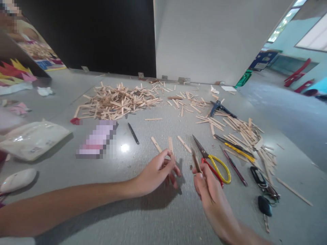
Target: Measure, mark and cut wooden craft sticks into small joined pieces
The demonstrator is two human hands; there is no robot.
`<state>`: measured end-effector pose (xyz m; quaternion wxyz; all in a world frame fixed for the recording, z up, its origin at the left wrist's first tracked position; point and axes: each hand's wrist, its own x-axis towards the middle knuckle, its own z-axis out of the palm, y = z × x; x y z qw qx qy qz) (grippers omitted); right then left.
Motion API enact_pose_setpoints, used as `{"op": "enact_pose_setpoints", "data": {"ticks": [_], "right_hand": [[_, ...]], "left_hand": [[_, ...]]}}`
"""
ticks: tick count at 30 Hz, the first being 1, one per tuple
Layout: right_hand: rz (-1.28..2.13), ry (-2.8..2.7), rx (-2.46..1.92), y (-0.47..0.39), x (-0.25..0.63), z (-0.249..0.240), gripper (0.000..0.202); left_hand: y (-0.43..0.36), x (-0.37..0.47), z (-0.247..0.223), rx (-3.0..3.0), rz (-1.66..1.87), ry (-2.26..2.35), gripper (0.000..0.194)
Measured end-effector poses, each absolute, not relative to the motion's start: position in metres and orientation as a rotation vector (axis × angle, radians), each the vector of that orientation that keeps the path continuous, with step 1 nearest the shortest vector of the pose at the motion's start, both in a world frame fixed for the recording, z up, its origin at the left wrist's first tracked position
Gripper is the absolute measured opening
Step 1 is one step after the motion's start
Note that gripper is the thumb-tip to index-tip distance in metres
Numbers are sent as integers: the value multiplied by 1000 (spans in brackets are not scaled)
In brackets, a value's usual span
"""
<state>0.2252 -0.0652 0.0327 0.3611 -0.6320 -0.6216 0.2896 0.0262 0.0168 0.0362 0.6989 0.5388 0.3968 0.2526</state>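
Between the thumb and fingers of my left hand point(158, 172) is a flat wooden craft stick point(170, 142), its upper end pointing away from me. My right hand point(211, 194) is closed around a slim brown-handled tool point(196, 163) with a dark narrow tip; its exact kind is hard to make out. Two more craft sticks lie flat nearby: a left stick point(156, 144) with a dark mark and a right stick point(184, 144). Just beyond my right hand rest scissors point(221, 166) with yellow and red handles, blades pointing away.
A heap of craft sticks point(120, 100) lies at the back, before an upright black and white board point(199, 41). Rightward are a dark plier-like tool point(221, 108), a yellow cutter point(240, 152), a pencil point(235, 166) and keys point(265, 206). Leftward are a black pen point(133, 133), plastic bag point(35, 139) and mouse point(19, 180).
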Motion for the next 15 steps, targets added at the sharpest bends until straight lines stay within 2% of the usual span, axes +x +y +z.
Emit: {"op": "enact_pose_setpoints", "data": {"ticks": [6, 9, 15], "right_hand": [[679, -1861, -1589, -55, 238, 39, 31], [646, -1886, -1514, -56, 240, 33, 42], [455, -1896, -1391, -59, 238, 29, 44]], "left_hand": [[29, 15, 35, 1510, 512, 1056, 25], [31, 13, 36, 1698, 533, 1076, 31], [27, 13, 34, 1768, 535, 1023, 37]]}}
